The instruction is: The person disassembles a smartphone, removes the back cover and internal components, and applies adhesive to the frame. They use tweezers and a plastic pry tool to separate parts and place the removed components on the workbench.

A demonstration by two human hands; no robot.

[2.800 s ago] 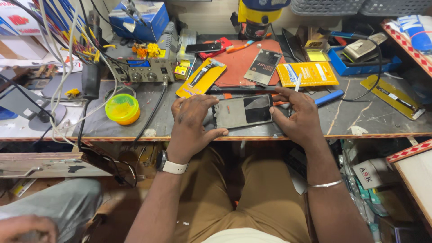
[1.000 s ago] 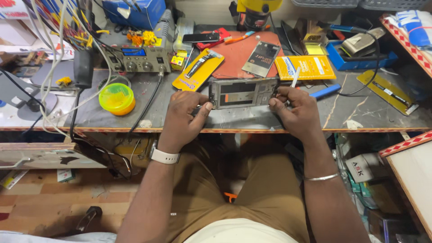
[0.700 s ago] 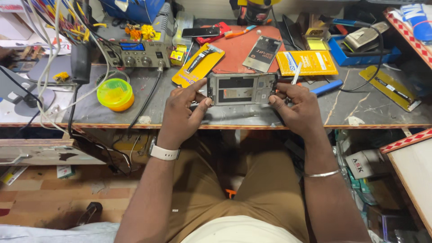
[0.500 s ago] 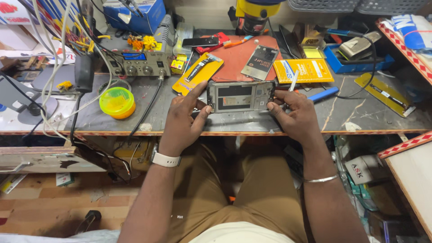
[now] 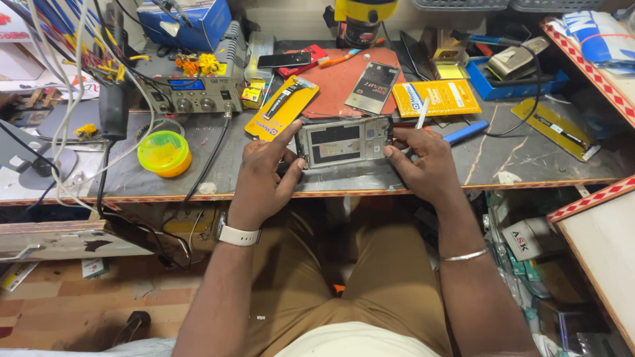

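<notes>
Both hands hold an opened phone frame (image 5: 345,141), grey and metallic with its inner side up, just above the front edge of the dark workbench (image 5: 529,155). My left hand (image 5: 264,173) grips its left end, thumb and forefinger along the edge. My right hand (image 5: 423,162) grips the right end and also has a white-handled tool (image 5: 421,115) between its fingers. A white watch sits on the left wrist, a metal bangle on the right forearm.
Behind the frame lie a red mat (image 5: 340,82), yellow tool packages (image 5: 281,109), a yellow card (image 5: 436,98) and a blue pen (image 5: 466,132). A yellow-green lidded tub (image 5: 164,153) and a power supply (image 5: 198,96) with cables stand at left. A blue tray (image 5: 522,73) is at right.
The phone frame was lying flat with its dark screen side up; it has been turned over and lifted, and now its inner metal side faces up between both hands.
</notes>
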